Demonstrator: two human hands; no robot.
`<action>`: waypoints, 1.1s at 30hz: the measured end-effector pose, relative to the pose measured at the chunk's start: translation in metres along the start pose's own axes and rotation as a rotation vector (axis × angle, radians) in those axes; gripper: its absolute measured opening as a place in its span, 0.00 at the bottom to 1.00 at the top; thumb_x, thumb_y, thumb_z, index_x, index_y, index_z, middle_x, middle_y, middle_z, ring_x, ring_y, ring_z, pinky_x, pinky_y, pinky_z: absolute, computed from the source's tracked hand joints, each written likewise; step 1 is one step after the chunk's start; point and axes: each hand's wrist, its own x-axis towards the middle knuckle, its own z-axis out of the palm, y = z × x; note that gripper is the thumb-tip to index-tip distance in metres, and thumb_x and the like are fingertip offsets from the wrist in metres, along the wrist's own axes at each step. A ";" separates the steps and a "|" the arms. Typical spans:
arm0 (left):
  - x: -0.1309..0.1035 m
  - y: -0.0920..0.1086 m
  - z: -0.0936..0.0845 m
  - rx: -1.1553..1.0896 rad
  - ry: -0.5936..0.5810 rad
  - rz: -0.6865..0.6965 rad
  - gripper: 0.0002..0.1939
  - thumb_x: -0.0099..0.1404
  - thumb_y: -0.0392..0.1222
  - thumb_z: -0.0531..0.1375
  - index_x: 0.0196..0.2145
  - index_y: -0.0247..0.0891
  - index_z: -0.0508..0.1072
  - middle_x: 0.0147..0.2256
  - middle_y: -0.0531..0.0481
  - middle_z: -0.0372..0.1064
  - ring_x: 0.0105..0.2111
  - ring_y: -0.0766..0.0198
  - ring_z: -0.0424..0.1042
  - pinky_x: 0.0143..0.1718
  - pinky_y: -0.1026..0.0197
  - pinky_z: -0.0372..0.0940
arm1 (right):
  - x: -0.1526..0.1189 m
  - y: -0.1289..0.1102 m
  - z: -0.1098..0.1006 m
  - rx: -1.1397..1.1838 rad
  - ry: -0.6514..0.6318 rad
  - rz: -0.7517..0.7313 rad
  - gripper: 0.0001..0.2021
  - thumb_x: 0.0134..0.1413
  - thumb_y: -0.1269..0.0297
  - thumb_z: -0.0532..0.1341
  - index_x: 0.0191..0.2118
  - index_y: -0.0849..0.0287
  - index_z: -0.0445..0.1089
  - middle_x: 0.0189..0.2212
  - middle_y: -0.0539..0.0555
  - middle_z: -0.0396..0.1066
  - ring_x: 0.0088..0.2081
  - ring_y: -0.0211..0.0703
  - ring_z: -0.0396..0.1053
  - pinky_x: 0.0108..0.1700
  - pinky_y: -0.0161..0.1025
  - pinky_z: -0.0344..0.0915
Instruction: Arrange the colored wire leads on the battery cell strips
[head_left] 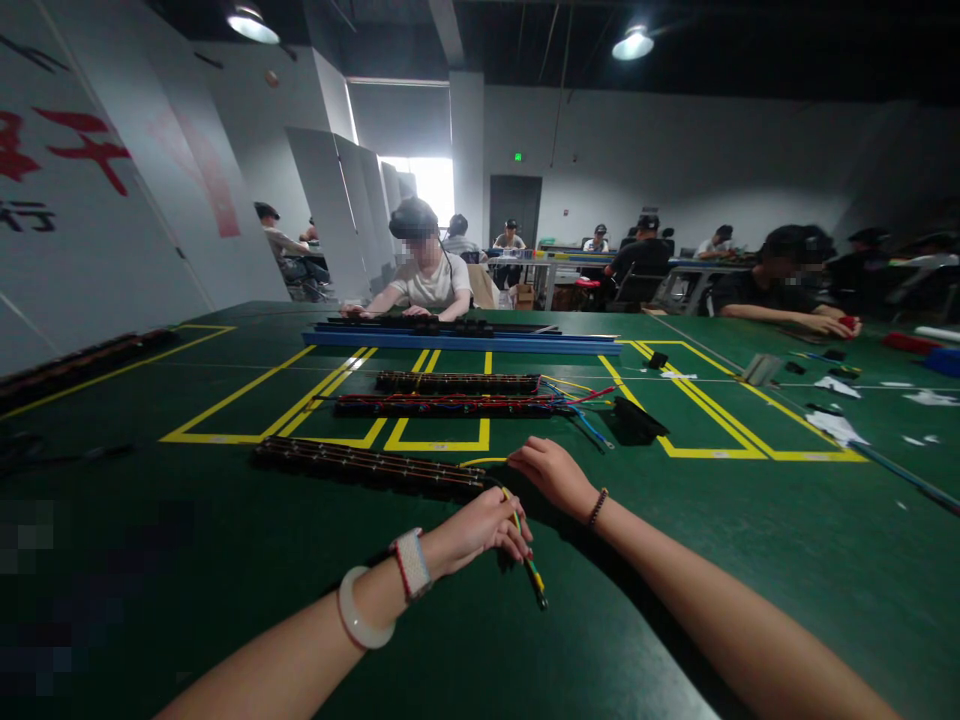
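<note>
A long black strip (367, 465) with rows of small metal points and copper-coloured lines lies on the green table, its right end near both hands. Just past that end, my left hand (480, 525) is closed around a green-yellow wire (534, 572), whose dark terminal end hangs out below the fingers. My right hand (553, 476) is a little farther out, with fingertips pinched together at the end of a thin yellow wire (480, 461) that runs from the strip. The fingers partly hide both wires.
Beyond lie two more strips, one with red and blue wires (450, 404), and a black piece (637, 420). Blue rails (465, 341) stand before a co-worker (435, 270). Yellow tape marks the table; paper scraps (836, 428) lie right. Another person (780, 280) works at the far right.
</note>
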 end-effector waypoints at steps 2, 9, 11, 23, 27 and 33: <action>0.000 0.000 0.000 -0.001 0.001 -0.002 0.13 0.63 0.49 0.51 0.34 0.35 0.56 0.26 0.48 0.68 0.25 0.64 0.72 0.27 0.63 0.63 | 0.001 0.000 0.001 -0.044 -0.030 0.008 0.11 0.61 0.62 0.51 0.37 0.58 0.69 0.30 0.52 0.66 0.32 0.37 0.62 0.35 0.33 0.54; -0.001 0.003 0.003 0.006 0.027 -0.005 0.12 0.62 0.47 0.54 0.34 0.34 0.58 0.28 0.47 0.68 0.27 0.65 0.72 0.29 0.62 0.63 | 0.003 -0.003 0.001 -0.217 -0.155 -0.018 0.10 0.60 0.63 0.52 0.36 0.58 0.70 0.28 0.51 0.66 0.31 0.37 0.61 0.35 0.35 0.50; -0.002 0.003 0.004 0.006 0.045 0.004 0.12 0.62 0.47 0.54 0.34 0.34 0.58 0.29 0.46 0.68 0.27 0.65 0.72 0.30 0.62 0.64 | 0.003 -0.004 0.002 -0.245 -0.178 -0.034 0.10 0.60 0.63 0.52 0.36 0.58 0.69 0.29 0.51 0.67 0.31 0.38 0.61 0.35 0.36 0.50; 0.000 -0.001 0.005 0.076 0.035 0.007 0.09 0.64 0.45 0.50 0.33 0.35 0.56 0.26 0.49 0.66 0.23 0.64 0.71 0.26 0.62 0.64 | 0.014 -0.004 -0.004 -0.341 -0.252 -0.050 0.09 0.59 0.67 0.52 0.41 0.57 0.69 0.31 0.53 0.66 0.33 0.40 0.61 0.36 0.37 0.48; -0.001 0.001 0.006 0.107 0.033 -0.006 0.08 0.64 0.43 0.48 0.33 0.35 0.56 0.26 0.48 0.67 0.23 0.65 0.71 0.25 0.62 0.64 | 0.014 -0.005 0.003 -0.374 -0.275 -0.093 0.07 0.58 0.68 0.53 0.39 0.58 0.68 0.31 0.53 0.66 0.33 0.40 0.61 0.37 0.38 0.49; -0.003 0.005 0.007 0.130 0.035 -0.032 0.11 0.63 0.47 0.49 0.33 0.35 0.56 0.28 0.47 0.68 0.23 0.65 0.71 0.24 0.62 0.64 | 0.010 -0.007 0.006 -0.393 -0.342 -0.191 0.07 0.58 0.69 0.52 0.37 0.61 0.67 0.31 0.54 0.65 0.34 0.41 0.60 0.37 0.38 0.50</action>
